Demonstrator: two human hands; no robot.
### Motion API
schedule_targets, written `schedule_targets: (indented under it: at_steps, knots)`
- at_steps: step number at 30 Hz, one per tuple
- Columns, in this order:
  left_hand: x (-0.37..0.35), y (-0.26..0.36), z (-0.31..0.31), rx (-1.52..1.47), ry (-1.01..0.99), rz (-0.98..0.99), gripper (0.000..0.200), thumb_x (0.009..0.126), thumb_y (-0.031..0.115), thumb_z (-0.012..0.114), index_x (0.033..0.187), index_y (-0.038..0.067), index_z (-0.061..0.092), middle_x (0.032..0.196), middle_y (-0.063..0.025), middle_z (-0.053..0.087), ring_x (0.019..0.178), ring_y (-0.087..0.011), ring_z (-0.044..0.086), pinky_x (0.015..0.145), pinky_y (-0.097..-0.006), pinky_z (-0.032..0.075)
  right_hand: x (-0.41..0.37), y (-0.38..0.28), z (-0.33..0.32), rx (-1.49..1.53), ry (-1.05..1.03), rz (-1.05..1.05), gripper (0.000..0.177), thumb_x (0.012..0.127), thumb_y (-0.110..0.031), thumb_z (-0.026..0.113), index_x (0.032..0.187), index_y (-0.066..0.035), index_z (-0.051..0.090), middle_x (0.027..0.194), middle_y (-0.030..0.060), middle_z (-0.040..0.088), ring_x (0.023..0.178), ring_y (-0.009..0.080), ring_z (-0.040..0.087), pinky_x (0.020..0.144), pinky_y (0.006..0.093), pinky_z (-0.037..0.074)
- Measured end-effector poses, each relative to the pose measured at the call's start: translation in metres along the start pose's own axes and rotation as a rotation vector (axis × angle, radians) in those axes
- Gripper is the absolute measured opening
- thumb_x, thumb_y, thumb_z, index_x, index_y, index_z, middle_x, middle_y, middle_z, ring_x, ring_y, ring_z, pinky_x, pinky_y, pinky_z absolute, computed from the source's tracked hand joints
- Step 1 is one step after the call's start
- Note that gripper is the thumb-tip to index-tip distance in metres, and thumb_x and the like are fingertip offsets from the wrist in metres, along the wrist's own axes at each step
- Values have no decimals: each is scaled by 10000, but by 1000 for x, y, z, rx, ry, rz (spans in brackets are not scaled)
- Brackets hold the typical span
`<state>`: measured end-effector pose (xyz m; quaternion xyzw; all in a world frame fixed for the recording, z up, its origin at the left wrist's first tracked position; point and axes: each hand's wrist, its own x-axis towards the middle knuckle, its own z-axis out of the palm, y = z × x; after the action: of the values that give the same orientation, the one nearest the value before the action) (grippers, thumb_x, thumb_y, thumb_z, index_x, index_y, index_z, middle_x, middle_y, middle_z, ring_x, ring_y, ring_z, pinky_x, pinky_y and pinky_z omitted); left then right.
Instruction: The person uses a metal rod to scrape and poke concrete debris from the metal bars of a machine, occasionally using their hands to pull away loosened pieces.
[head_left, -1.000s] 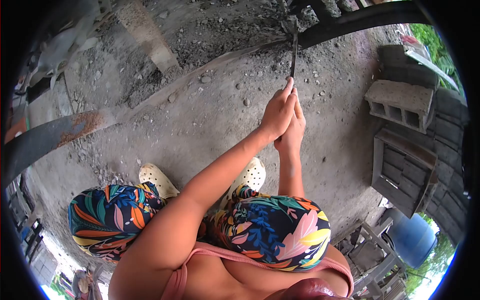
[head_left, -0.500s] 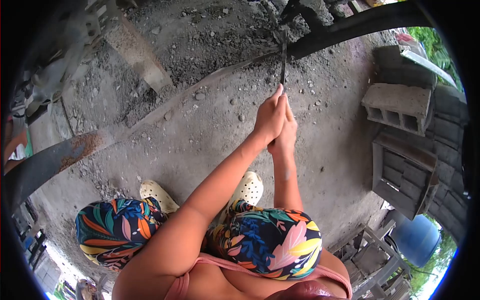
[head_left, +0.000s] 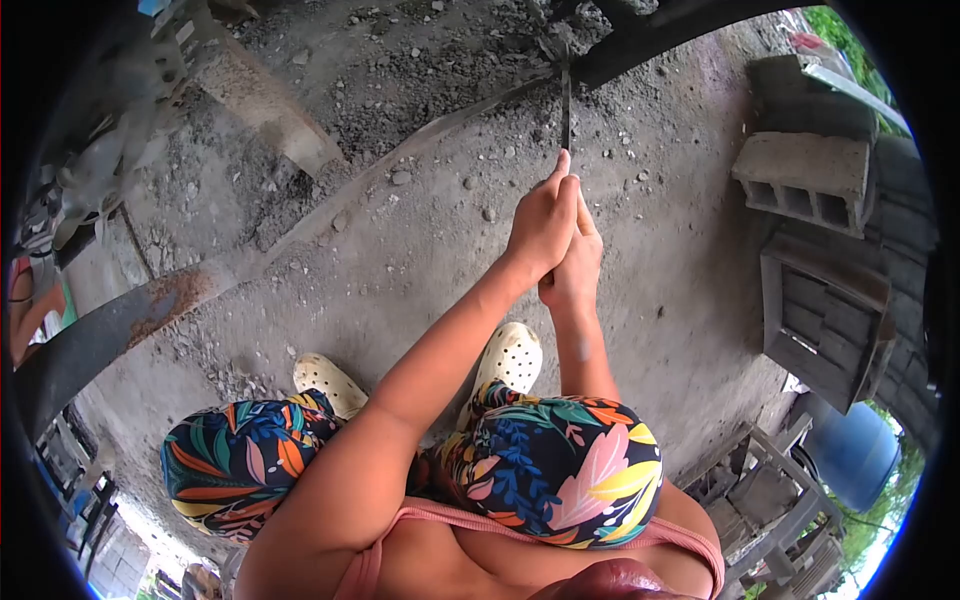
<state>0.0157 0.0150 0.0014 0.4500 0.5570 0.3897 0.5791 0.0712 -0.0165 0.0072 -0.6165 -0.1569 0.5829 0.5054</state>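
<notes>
Both my hands are clasped together in front of me, arms stretched forward. My left hand (head_left: 541, 228) wraps over my right hand (head_left: 578, 262), fingers closed round the grip of a long narrow blade (head_left: 567, 115). The handle is mostly hidden by the hands; a dark end shows below them. From my hands the blade points straight away from me. Its far end overlaps a small heap of grey rubble (head_left: 590, 28) beside the end of a dark curved beam (head_left: 680, 45).
Rough grey ground (head_left: 430, 290) with loose stones lies around my feet in cream clogs (head_left: 512, 358). A hollow concrete block (head_left: 805, 175), a wooden frame (head_left: 825, 300) and a blue barrel (head_left: 850, 455) stand at right. A rusty metal strip (head_left: 160, 295) curves at left. Another person's arm (head_left: 30, 320) shows at the far left edge.
The view has shifted slightly, so the beam and rubble sit higher in the picture. Both hands keep their hold on the blade's handle, with its far end still by the rubble.
</notes>
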Motion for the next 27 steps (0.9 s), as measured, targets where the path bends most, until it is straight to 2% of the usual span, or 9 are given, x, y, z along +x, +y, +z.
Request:
schedule_targets:
  at_steps: [5,9,11,12,15,19,21,25,27]
  knots:
    - [36,-4,4,116,-15,-38,600,923,411,252,1329,-7,396,798,-280,605,792,-406,600,722,-418,463,38,3,0,-93,-40,-152,457,940,-211,482,1370,-79,397,941,37,605,610,39,492,480,203,408]
    - [75,16,-6,95,-68,-47,624,917,438,254,1246,-48,466,757,-287,604,750,-415,603,693,-439,473,67,-33,25,3,-66,13,421,940,-214,478,1328,-53,446,789,4,551,606,80,514,489,227,424]
    - [64,22,-6,176,-28,67,653,918,545,245,852,-16,572,771,-236,608,785,-334,610,692,-404,440,55,-40,32,252,-104,19,393,944,-222,482,1297,-52,477,813,11,561,657,94,535,530,246,445]
    - [49,27,-7,214,-60,89,594,915,377,307,1266,-88,425,781,-274,611,773,-406,611,720,-418,483,43,-37,30,251,-81,-5,362,948,-212,478,1270,-48,494,823,13,562,714,103,547,582,259,462]
    - [30,-14,7,164,68,184,579,913,387,338,1335,-7,390,688,-209,593,672,-349,594,694,-386,472,26,-10,-3,313,-238,36,352,983,-224,373,1301,-84,427,726,8,514,457,82,417,376,229,353]
    - [34,-23,-12,-224,-278,-327,570,901,381,308,1370,65,377,629,-76,542,477,-162,507,489,-299,436,42,12,-25,575,-413,85,446,986,-169,333,1413,-114,219,671,-6,459,403,54,299,344,206,252]
    - [35,-32,-13,-365,-252,-313,518,914,449,360,1257,84,491,673,-2,525,485,-30,453,439,-190,354,40,5,-22,166,-315,148,462,992,-189,310,1424,-149,151,633,-9,407,409,56,278,357,195,232]
    - [35,-36,-5,-138,-163,-97,583,897,375,324,1363,30,378,735,-92,596,554,-162,536,550,-286,447,33,10,-18,-40,-138,39,446,974,-123,317,1418,-112,273,672,-11,442,427,47,306,368,199,260]
    - [32,-44,2,23,-49,104,563,900,363,348,1349,27,397,927,-169,634,780,-259,613,717,-322,471,38,30,-14,-23,-86,-81,466,950,-94,384,1411,-87,314,701,-28,467,499,42,375,439,210,338]
